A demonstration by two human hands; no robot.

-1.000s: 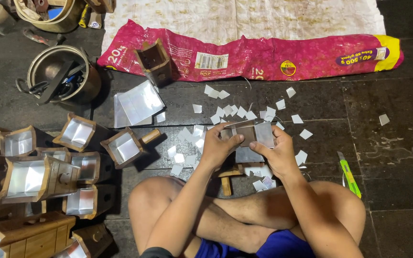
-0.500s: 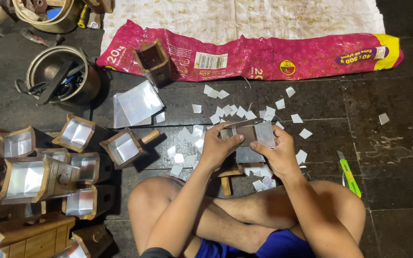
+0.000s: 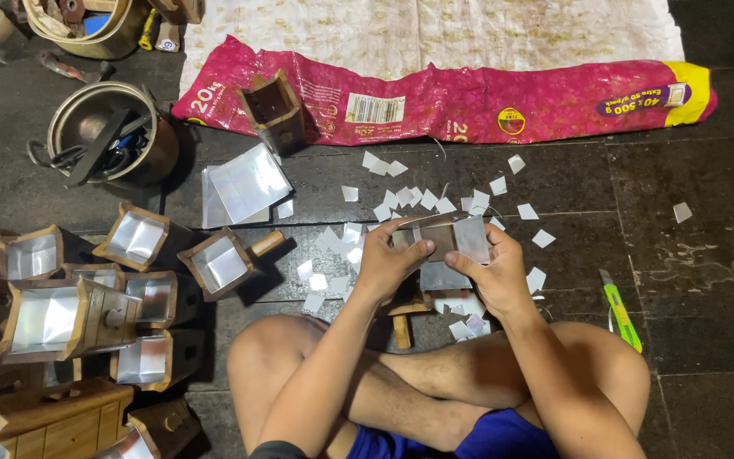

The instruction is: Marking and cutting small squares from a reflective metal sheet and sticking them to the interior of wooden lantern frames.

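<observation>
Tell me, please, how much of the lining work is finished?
Done: several lined wooden boxes lie beside the person. In hand: the left hand and right hand hold one box. Left: an unlined box on the pink bag, plus foil sheets.

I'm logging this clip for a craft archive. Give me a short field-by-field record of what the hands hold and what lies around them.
Left hand: grips the left end of a small wooden box lined with shiny sheet
Right hand: grips the box's right end
Floor: dark tiles, strewn with paper scraps
Right of the person: green knife
Left of the person: cluster of lined boxes
Far side: pink sack, metal pot of tools
</observation>
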